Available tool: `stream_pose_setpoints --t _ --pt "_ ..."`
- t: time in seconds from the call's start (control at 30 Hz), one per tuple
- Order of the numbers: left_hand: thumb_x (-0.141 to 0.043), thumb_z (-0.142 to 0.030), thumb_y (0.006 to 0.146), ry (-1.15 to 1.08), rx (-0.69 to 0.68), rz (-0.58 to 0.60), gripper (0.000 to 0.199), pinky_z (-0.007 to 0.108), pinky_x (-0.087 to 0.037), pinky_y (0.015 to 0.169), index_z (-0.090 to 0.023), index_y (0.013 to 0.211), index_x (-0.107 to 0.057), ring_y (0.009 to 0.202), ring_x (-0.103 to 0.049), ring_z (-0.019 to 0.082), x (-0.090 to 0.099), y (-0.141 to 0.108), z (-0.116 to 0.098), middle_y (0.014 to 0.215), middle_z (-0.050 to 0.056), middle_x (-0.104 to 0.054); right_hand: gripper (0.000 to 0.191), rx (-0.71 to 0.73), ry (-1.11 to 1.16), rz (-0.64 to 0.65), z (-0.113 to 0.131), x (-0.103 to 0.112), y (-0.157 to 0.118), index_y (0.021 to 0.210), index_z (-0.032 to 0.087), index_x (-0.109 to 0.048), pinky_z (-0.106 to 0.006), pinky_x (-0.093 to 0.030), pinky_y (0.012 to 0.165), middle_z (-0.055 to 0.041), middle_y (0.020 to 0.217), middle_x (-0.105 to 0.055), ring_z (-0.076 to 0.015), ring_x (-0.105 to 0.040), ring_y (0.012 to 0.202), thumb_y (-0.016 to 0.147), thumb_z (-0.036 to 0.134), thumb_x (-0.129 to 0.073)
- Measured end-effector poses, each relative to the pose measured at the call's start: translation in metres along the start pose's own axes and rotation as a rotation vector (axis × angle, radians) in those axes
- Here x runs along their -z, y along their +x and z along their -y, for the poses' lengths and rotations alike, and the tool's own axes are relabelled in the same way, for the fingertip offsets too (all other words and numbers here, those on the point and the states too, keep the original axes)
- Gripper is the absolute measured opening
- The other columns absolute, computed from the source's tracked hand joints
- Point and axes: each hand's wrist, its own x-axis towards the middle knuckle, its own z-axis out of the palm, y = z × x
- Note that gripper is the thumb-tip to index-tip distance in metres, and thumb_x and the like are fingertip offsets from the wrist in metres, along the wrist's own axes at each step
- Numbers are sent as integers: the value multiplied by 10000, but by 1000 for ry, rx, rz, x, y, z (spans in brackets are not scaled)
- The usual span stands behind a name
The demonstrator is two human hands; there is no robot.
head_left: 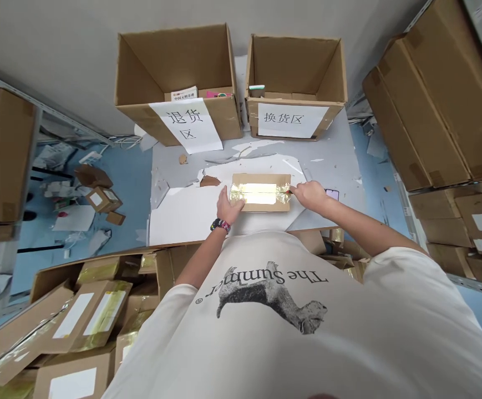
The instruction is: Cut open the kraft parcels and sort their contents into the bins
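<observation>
A small cardboard box (261, 207) lies flat on the worktable in front of me, a white label and shiny yellowish tape across its top. My left hand (229, 207) grips the box's left end, thumb over its near corner and fingers along the side. At the opposite end, my right hand (309, 196) is closed round a small red-and-dark tool (289, 192), mostly hidden by the fingers. The tool's tip meets the taped right end of the box. A phone (331, 194) lies beyond my right wrist, partly covered by it.
Behind the work surface (174, 216) stand two open cartons, the left carton (141, 119) with books inside and the right carton (293, 100) with a few items. Taped parcels (95, 310) fill a large box at the lower left. Stacked cartons (427, 105) line the right side.
</observation>
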Motion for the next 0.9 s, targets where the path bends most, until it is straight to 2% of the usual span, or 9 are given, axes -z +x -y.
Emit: stream_pose_setpoints --t 0.07,0.1,0.17,0.23,0.37,0.5,0.6,0.73,0.9 --pt "-888 -452 940 143 -146 -40 1132 663 -221 1492 -241 1925 -371 1878 -142 483 -3 -7 -13 2009 161 -270 476 -15 8 -4 7 4 -4 1502 110 -752 -450 -547 995 -302 1341 -837 -393 -824 1315 1113 98 -478" --pt "-891 -450 941 202 -224 -8 1109 692 -177 1493 -276 1919 -398 1885 -76 494 -5 -9 -19 2019 135 -249 484 -18 13 -8 10 6 -5 1495 99 -758 -453 -546 995 -309 1352 -832 -395 -825 1313 1102 84 -475" --pt "-935 -494 918 255 -358 113 1071 705 -128 1494 -341 1880 -488 1884 -46 509 -10 -10 -31 2015 94 -274 494 -21 22 -21 14 10 -7 1481 82 -769 -463 -548 995 -320 1360 -827 -399 -829 1300 1086 62 -472" --pt "-997 -577 863 266 -416 174 1112 690 -131 1494 -343 1851 -541 1878 -63 526 -15 -7 -41 2006 105 -298 499 -20 24 -26 15 11 -9 1478 76 -771 -475 -554 994 -322 1358 -828 -399 -836 1276 1076 48 -477" --pt "-1009 -722 824 330 -369 137 1214 677 -167 1489 -302 1859 -532 1876 -65 532 -21 1 -48 2002 145 -293 480 -23 1 2 6 9 -16 1463 82 -768 -457 -539 970 -309 1339 -837 -389 -840 1256 1082 24 -482" --pt "-921 -813 865 540 -345 134 1241 678 -159 1499 -338 1907 -443 1882 -77 496 -20 1 -48 2022 85 -240 424 -28 -27 26 -9 6 -26 1433 105 -780 -432 -509 973 -269 1316 -851 -368 -839 1238 1119 45 -502" --pt "-834 -843 927 680 -340 138 1221 685 -193 1494 -341 1937 -367 1886 -97 477 -20 0 -48 2033 62 -193 423 -14 -53 26 -14 6 -28 1436 118 -784 -429 -501 978 -244 1306 -861 -349 -842 1210 1115 42 -519" --pt "-799 -860 944 727 -350 132 1216 702 -238 1477 -349 1946 -336 1884 -110 489 -21 -1 -49 2030 71 -211 409 -8 -72 24 -11 5 -23 1415 102 -791 -438 -487 967 -254 1274 -862 -352 -841 1177 1121 45 -513" --pt "-802 -835 952 720 -362 125 1206 718 -243 1468 -342 1947 -333 1882 -115 494 -21 -1 -50 2028 93 -215 402 -18 -69 -21 -25 -13 -15 1431 119 -770 -445 -438 969 -262 1295 -847 -358 -822 1163 1119 72 -520"
